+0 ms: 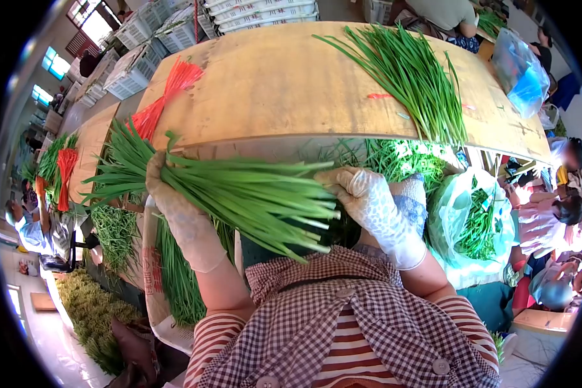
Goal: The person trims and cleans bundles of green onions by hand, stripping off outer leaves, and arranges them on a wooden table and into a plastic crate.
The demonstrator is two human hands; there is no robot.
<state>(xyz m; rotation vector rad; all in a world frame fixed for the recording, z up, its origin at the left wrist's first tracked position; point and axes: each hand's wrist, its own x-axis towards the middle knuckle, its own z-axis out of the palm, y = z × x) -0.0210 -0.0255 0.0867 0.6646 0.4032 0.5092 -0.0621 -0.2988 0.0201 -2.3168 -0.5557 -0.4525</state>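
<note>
My left hand [174, 205], in a pale thin glove, is closed around a bunch of garlic chives [246, 194]. The bunch lies sideways in front of my chest, green tips fanning left and pale cut ends pointing right. By those pale ends is my right hand [375, 204], in a patterned white glove, its fingers curled together in a pinch. Whether a stalk sits between those fingertips is too small to tell. On the wooden table [258, 84] ahead lies another pile of chives [407, 81], along with a bundle of red ties [165, 100] at the left.
A clear plastic bag with greens [475, 220] stands at my right. Beside my left arm a white sack [154, 258] holds more chives. Stacked white crates [262, 11] stand behind the table, and a blue plastic bag [520, 74] hangs at its right end. Other people sit at both sides.
</note>
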